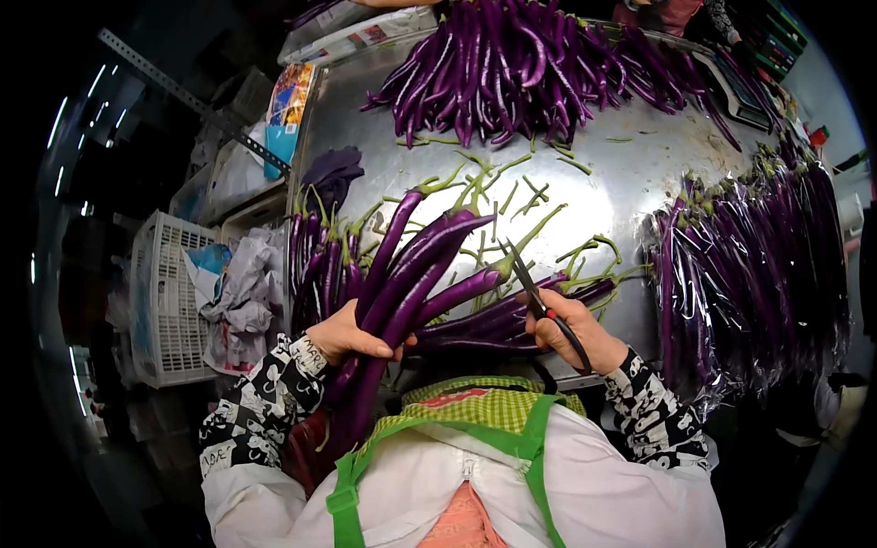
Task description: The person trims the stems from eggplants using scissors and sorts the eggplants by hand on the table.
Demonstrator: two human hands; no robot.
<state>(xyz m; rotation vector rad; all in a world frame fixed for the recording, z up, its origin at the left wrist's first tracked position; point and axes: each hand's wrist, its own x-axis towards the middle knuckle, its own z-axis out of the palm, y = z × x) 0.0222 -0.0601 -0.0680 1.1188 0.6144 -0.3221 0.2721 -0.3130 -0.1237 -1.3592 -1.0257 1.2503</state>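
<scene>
Several long purple eggplants (416,269) are bunched in my left hand (345,333), its fingers wrapped round them and their green stems pointing away from me. My right hand (577,333) grips a pair of scissors (525,276) with dark blades and red-and-black handles. The blades are by the green stem (537,230) of one held eggplant; whether they touch it I cannot tell. Loose eggplants (484,331) lie behind and between my hands at the near table edge. Cut stem pieces (530,196) are scattered beyond the bunch.
A large eggplant pile (498,68) covers the far side of the metal table (365,123). Plastic-wrapped eggplants (731,265) stand at the right, more eggplants (320,265) at the left beside a dark cloth (331,173). A white basket (174,297) is left of the table. Another person (676,14) is at the far side.
</scene>
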